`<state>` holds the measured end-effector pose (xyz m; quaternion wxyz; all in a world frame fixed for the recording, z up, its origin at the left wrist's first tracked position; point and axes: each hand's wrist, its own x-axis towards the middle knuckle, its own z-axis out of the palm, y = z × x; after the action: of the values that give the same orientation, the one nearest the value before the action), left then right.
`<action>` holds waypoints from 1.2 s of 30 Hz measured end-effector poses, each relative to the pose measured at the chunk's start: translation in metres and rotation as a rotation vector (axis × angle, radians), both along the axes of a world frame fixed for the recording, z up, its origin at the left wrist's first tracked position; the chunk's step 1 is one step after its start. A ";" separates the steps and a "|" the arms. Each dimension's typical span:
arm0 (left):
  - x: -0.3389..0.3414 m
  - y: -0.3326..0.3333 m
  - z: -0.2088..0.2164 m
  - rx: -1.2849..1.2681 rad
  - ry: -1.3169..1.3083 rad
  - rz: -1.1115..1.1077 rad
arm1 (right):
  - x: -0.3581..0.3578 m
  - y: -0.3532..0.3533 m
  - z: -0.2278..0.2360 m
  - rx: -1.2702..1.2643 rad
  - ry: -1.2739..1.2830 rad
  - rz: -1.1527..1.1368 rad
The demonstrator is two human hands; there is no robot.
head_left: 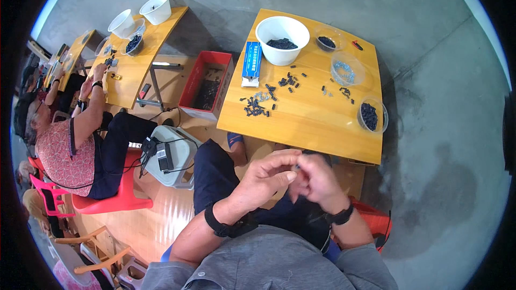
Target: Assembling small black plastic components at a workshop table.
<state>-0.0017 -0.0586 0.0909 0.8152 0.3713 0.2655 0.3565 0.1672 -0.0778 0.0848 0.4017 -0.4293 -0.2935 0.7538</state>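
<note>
My left hand and my right hand meet above my lap, just off the table's near edge. The left thumb and fingers are curled together in a pinch. Against its fingertips press those of my right hand, whose outline is slightly blurred. Whatever lies between them is too small or hidden to make out. On the table beyond are small black plastic parts in a loose heap, with more black parts scattered farther back. Small clear or silvery pieces lie among them.
The wooden table carries a white tub, a blue box, a clear tub of silvery pieces and a tub of black parts. A red bin and grey stool stand left. A person works farther left.
</note>
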 end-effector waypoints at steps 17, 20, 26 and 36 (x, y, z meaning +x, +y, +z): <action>-0.014 0.021 -0.063 -0.013 0.449 0.225 | 0.186 0.100 -0.051 0.468 -1.878 -0.259; -0.015 0.023 -0.067 -0.028 0.485 0.246 | 0.132 0.128 -0.078 0.797 -1.536 -0.292; -0.019 0.024 -0.071 -0.048 0.495 0.220 | 0.062 0.174 -0.117 0.717 -1.402 -0.184; -0.028 0.026 -0.080 -0.088 0.528 0.261 | 0.039 0.193 -0.130 0.660 -1.575 -0.152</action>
<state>-0.0294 -0.0329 0.0113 0.6805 0.3785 0.5290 0.3374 0.2058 0.1155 -0.0456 0.2345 -0.7074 -0.6616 0.0826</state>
